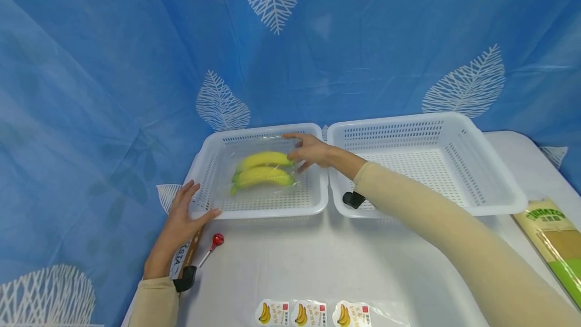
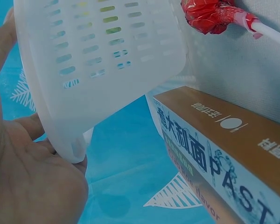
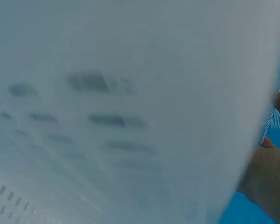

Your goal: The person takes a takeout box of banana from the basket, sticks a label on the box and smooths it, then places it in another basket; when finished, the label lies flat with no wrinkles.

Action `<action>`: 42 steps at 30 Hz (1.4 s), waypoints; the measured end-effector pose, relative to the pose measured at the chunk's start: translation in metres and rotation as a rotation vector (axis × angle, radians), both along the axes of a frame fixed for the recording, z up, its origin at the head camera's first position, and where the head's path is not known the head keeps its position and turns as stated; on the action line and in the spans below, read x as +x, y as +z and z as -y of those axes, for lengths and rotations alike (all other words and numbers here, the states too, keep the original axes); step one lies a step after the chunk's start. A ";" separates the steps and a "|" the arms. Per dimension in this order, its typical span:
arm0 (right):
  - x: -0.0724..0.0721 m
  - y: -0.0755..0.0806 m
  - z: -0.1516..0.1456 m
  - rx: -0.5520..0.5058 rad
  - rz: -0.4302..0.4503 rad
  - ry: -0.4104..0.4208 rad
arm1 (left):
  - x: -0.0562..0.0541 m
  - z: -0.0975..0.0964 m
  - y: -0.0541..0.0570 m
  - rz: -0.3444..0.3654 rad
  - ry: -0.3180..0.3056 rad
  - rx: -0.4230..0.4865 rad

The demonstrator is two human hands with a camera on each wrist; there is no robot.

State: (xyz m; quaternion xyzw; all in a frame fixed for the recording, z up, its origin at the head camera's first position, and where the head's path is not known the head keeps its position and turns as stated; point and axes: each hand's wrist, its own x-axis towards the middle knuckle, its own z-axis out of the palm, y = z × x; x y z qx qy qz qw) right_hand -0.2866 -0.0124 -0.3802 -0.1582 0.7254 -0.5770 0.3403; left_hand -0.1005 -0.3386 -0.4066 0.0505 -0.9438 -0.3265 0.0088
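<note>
Two yellow bananas (image 1: 263,176) with green ends lie in a clear plastic bag (image 1: 222,170) inside the left white basket (image 1: 268,214). My right hand (image 1: 313,150) reaches over that basket's right side, fingers spread at the bag's right end. Whether they touch the bag is hard to tell. In the right wrist view, a blurred basket wall hides most of the right hand (image 3: 270,172). My left hand (image 1: 181,221) holds the left basket's front left corner. From the left wrist view, the fingers of the left hand (image 2: 37,172) wrap around the corner rim.
A second white basket (image 1: 495,206) stands at the right, under my right forearm. A pasta box (image 2: 224,149) and a red lollipop (image 1: 218,239) lie near my left wrist. Banana stickers (image 1: 308,313) are at the front, and a green-and-beige packet (image 1: 551,236) is far right.
</note>
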 end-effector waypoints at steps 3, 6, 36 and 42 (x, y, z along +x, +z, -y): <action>-0.001 0.008 -0.009 -0.010 -0.006 0.002 | 0.001 -0.001 0.001 -0.004 -0.004 0.005; 0.000 0.016 -0.017 -0.015 -0.002 0.000 | 0.002 -0.002 0.002 -0.004 -0.006 0.002; 0.033 0.038 -0.075 -0.062 -0.066 -0.002 | 0.002 0.000 0.001 -0.032 -0.005 -0.016; 0.045 0.047 -0.087 -0.074 -0.070 -0.005 | 0.002 -0.002 0.001 -0.027 -0.012 -0.014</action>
